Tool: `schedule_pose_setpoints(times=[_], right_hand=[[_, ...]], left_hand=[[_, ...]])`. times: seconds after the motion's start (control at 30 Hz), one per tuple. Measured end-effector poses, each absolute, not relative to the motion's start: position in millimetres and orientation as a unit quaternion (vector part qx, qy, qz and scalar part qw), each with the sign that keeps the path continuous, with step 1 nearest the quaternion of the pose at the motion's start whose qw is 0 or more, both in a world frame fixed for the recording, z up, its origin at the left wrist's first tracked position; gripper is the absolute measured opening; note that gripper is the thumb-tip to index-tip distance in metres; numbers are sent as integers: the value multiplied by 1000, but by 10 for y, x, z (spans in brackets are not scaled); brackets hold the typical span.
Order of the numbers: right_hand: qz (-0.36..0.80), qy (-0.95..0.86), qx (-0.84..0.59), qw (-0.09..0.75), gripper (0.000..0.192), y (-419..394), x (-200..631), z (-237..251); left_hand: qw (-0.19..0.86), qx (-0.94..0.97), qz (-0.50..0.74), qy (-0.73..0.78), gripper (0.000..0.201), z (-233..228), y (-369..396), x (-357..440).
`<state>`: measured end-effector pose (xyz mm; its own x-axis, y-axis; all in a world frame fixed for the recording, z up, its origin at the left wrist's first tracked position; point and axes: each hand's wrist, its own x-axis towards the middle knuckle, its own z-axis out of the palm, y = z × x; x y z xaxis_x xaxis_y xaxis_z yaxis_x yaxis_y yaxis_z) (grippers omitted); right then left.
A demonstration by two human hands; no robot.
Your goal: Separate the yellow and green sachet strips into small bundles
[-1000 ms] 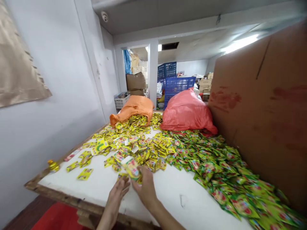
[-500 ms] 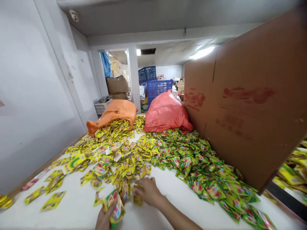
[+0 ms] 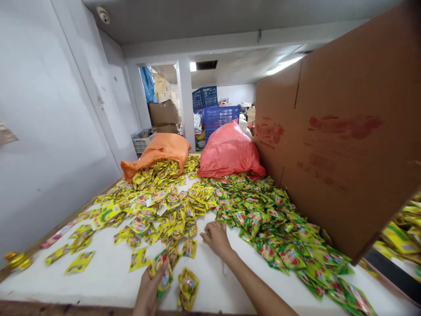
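Observation:
My left hand point(image 3: 148, 289) is closed on a green sachet point(image 3: 165, 281) with a red and white print, above the near part of the white table point(image 3: 131, 292). My right hand point(image 3: 217, 239) is over bare table between the two heaps, fingers loosely bent and apart, with nothing visible in them. Between my hands and nearer to me is a small stack of yellow sachets point(image 3: 188, 285). Single yellow sachets point(image 3: 138, 259) lie beyond my left hand. A heap of yellow sachets point(image 3: 177, 219) spreads ahead, and a heap of green sachets point(image 3: 259, 219) lies right of it.
An orange sack point(image 3: 161, 149) lies with its mouth towards the yellow heap. Beside it is a red sack point(image 3: 230, 151). A tall cardboard sheet or box side point(image 3: 335, 145) borders the right, and a white wall point(image 3: 59, 131) the left. Blue crates point(image 3: 222, 117) stand behind.
My right hand has moved right and away from the yellow sachets. A small yellow stack now lies apart on the table. My left hand still holds the green sachet.

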<state>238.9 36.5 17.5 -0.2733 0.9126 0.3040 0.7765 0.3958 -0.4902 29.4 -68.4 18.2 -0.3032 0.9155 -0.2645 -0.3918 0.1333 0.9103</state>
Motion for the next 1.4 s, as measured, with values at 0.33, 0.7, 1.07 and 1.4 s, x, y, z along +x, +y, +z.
schedule_pose_setpoints(times=[0.33, 0.7, 1.07, 1.4], right_hand=[[216, -873, -384, 210, 28, -241, 2588, 289], [184, -731, -603, 262, 26, 44, 3203, 123], [274, -781, -517, 218, 15, -187, 2761, 165], [322, -753, -517, 250, 22, -592, 2660, 118]], left_hand=[[517, 241, 632, 524, 45, 158, -725, 300], [510, 252, 636, 522, 42, 243, -732, 336], [515, 267, 630, 517, 40, 205, -732, 318], [563, 344, 590, 464, 32, 448, -879, 602]])
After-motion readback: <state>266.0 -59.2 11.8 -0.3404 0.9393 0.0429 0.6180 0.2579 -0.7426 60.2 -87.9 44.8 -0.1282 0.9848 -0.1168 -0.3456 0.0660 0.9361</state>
